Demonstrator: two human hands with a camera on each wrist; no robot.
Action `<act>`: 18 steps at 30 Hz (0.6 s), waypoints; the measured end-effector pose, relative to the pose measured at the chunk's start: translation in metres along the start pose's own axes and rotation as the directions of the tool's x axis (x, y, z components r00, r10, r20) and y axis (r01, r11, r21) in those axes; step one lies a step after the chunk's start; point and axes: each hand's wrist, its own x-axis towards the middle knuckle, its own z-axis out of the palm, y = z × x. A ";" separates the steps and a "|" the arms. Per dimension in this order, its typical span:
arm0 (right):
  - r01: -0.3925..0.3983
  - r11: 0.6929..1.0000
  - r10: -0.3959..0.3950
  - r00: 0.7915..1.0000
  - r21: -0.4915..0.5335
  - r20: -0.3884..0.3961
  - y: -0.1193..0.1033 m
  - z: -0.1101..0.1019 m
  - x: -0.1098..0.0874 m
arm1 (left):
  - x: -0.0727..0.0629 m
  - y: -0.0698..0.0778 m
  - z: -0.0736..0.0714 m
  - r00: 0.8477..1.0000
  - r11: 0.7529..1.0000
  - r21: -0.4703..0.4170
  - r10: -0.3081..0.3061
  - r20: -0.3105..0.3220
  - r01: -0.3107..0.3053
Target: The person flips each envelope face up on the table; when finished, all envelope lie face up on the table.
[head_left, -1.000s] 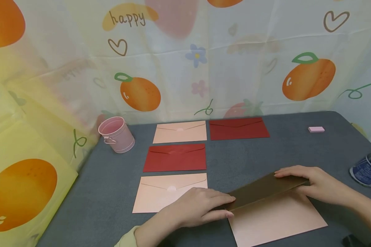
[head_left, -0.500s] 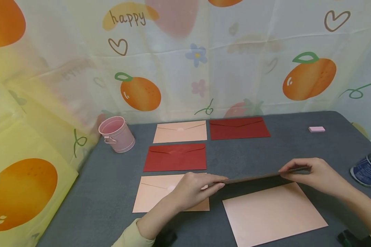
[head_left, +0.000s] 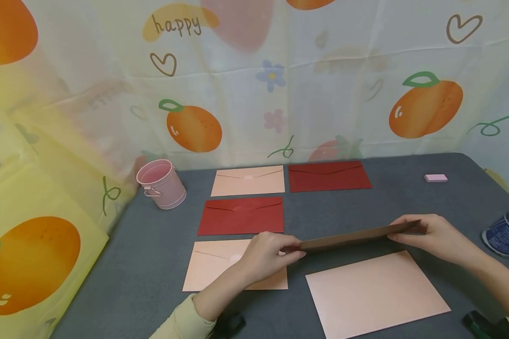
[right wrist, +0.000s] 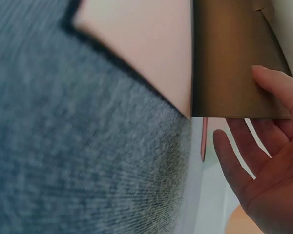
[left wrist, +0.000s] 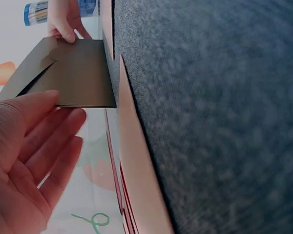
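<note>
Between my two hands a brown envelope (head_left: pixel 358 238) is held up above the table, nearly edge-on in the head view. My left hand (head_left: pixel 265 259) pinches its left end between thumb and fingers. At the other end, my right hand (head_left: pixel 437 235) pinches it the same way. A flap line on the brown envelope (left wrist: pixel 83 78) shows in the left wrist view. Below lies a larger pale pink envelope or sheet (head_left: pixel 377 294), with no flap visible. Partly behind my left hand is a pale pink envelope (head_left: pixel 212 266) lying flat.
Farther back lie a red envelope (head_left: pixel 240 216), another pale pink envelope (head_left: pixel 248 181) and a second red envelope (head_left: pixel 330 176). A pink bucket (head_left: pixel 163 186) stands at the left, a blue pen holder (head_left: pixel 504 235) at the right edge. A small pink block (head_left: pixel 436 178) lies at the back right.
Both hands have lifted the brown envelope off the large pink one and away from me, turning it from slanted to nearly edge-on. In the last half second it has tilted slightly.
</note>
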 end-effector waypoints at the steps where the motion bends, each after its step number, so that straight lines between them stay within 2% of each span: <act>1: -0.013 1.000 0.014 1.000 -0.019 0.005 0.001 0.000 0.001 | 0.000 -0.001 0.000 1.000 1.000 0.005 -0.020 0.012 0.020; 4: -0.061 0.996 0.062 0.998 -0.071 0.021 0.003 -0.001 0.003 | 0.000 -0.002 0.002 0.997 0.998 0.020 -0.063 0.038 0.063; 9: -0.051 0.993 0.054 0.998 -0.110 0.023 0.006 -0.001 0.004 | 0.001 -0.005 0.004 0.991 0.993 -0.016 -0.116 0.065 0.117; 14: -0.080 0.983 0.080 0.997 -0.166 -0.012 0.006 -0.001 0.006 | 0.002 -0.008 0.005 0.987 0.978 -0.136 -0.148 0.064 0.155; 18: -0.095 0.980 0.093 0.995 -0.175 -0.017 0.004 0.000 0.009 | 0.003 -0.010 0.006 0.974 0.939 -0.256 -0.222 0.055 0.228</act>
